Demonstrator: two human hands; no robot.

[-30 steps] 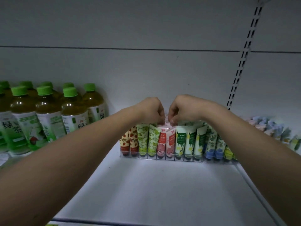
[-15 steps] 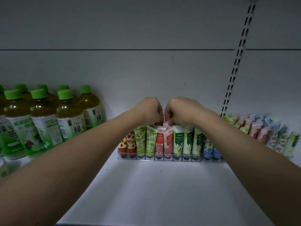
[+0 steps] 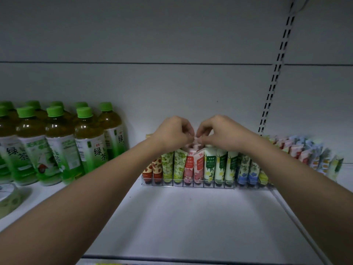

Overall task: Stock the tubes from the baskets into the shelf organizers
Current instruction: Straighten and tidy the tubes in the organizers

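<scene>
A clear shelf organizer point(image 3: 188, 185) at the back of the white shelf holds a row of upright tubes: red strawberry, green leaf, pink point(image 3: 193, 167), white-green point(image 3: 209, 165) and blue ones. My left hand point(image 3: 172, 133) and my right hand point(image 3: 218, 133) meet above the pink tubes, fingers curled. Both pinch the crimped top of a pink tube point(image 3: 196, 140) standing in the pink slot. Its lower part is hidden behind the front pink tubes.
Green-capped tea bottles point(image 3: 57, 142) crowd the shelf's left side. A second row of tubes point(image 3: 309, 155) stands to the right, past the slotted upright point(image 3: 275, 81). A tape roll point(image 3: 8, 197) lies at the far left. White shelf floor point(image 3: 191, 222) spreads in front.
Both hands stay together over the pink tubes, with barely any shift. The camera view has drifted slightly, bringing more of the right-hand tube row into sight.
</scene>
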